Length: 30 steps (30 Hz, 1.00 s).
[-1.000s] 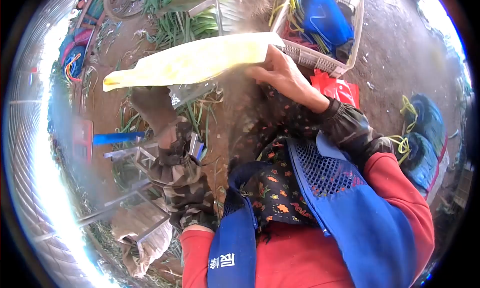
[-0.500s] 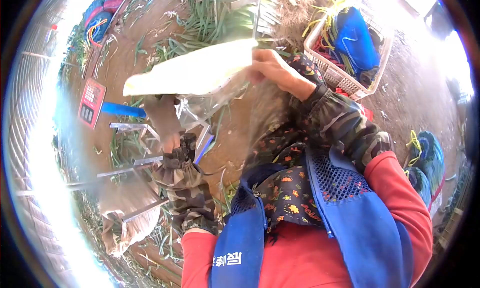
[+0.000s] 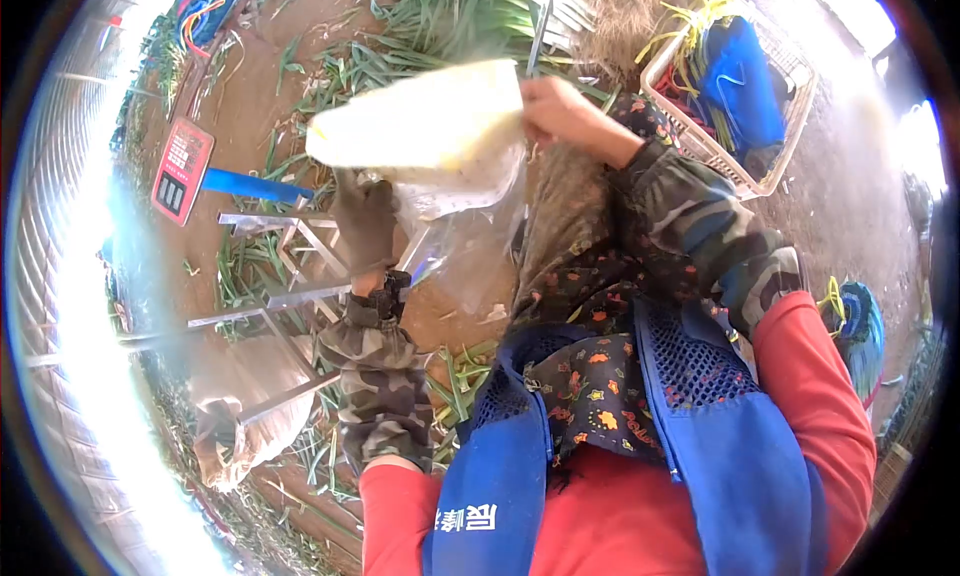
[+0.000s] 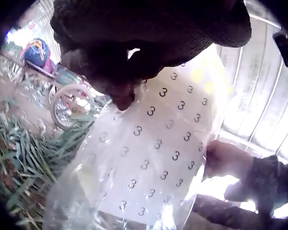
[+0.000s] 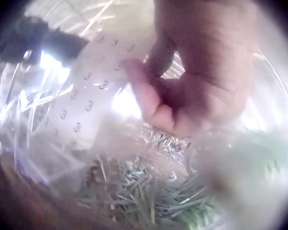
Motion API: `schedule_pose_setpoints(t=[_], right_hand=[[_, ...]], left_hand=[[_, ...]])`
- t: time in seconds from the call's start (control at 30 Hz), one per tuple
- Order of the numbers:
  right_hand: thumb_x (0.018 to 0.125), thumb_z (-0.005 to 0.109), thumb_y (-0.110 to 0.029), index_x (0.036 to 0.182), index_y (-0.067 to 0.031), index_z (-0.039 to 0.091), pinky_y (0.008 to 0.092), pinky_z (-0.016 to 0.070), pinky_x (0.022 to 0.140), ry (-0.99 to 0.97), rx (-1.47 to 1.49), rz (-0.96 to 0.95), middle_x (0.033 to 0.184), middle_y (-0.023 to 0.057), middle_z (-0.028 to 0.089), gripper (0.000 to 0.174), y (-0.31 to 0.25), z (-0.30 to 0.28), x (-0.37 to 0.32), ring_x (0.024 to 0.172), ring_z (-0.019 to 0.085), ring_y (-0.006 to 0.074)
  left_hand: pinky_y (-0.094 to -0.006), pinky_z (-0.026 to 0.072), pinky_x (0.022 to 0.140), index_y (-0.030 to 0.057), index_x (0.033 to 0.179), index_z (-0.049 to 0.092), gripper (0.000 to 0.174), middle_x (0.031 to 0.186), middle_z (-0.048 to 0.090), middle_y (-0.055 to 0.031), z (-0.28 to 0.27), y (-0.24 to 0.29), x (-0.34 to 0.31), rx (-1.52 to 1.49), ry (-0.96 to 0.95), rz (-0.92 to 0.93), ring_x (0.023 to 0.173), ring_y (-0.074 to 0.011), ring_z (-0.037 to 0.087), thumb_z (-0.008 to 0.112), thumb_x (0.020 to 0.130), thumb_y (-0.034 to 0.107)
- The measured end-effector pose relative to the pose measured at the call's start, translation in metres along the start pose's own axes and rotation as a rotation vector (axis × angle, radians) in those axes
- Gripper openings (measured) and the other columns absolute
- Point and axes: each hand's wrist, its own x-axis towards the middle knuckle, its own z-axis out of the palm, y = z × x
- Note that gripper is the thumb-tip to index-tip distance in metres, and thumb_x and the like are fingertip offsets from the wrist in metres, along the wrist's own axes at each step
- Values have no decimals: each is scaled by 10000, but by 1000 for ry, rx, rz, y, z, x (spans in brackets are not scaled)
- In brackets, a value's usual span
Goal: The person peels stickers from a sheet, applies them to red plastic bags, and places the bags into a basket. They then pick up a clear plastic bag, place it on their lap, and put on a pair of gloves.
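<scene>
- Head view: a clear bag (image 3: 430,126) is stretched in the air between the gloved left hand (image 3: 365,221) and the bare right hand (image 3: 560,111), above scattered green leaves (image 3: 440,26).
- Wrist views alone show the bag's printed 3s.
- Right thumb and fingers (image 5: 144,96) pinch its edge.
- Left gloved fingers curl on it.

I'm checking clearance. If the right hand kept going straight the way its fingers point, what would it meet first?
The printed plastic bag, which the right hand pinches at its edge; past it probably green leaves, depth unclear.
</scene>
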Motion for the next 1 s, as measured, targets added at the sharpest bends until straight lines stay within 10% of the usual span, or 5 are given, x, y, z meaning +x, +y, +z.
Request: schedule_pose_setpoints(t=[0.23,0.43,0.63,0.7,1.0], right_hand=[[899,555,-221,766,-32,593,270,418,437,-41,-46,97,593,30,539,234,-3,6,7,485,513,104],[890,551,-159,772,-53,565,237,337,379,-51,-59,121,577,1,536,159,4,3,15,425,460,74],[845,577,-221,704,-34,560,269,379,393,10,129,105,580,23,553,235,13,-6,18,445,480,102],[825,604,-223,686,-31,559,271,377,392,47,267,107,589,25,565,241,12,-9,9,451,492,100],[843,619,-230,710,-37,573,276,398,433,-10,185,97,613,25,581,239,23,-6,-5,504,518,86]], left_hand=[[-257,364,413,-10,827,608,73,575,535,-35,-2,-56,16,42,-119,368,432,-95,444,556,834,40],[-305,473,581,45,970,621,177,736,628,-73,-15,-52,3,67,-261,-200,663,-153,599,631,821,138],[-261,482,575,-17,980,659,162,775,647,-71,5,-54,-9,72,-168,279,635,-127,600,599,831,5],[-287,516,705,-32,1099,641,255,914,677,-75,-1,-51,-18,-13,-308,-362,800,-139,637,633,847,8],[-211,456,584,-8,1157,605,343,890,687,-52,13,-76,-37,-409,-132,-173,720,-98,624,686,842,101]])
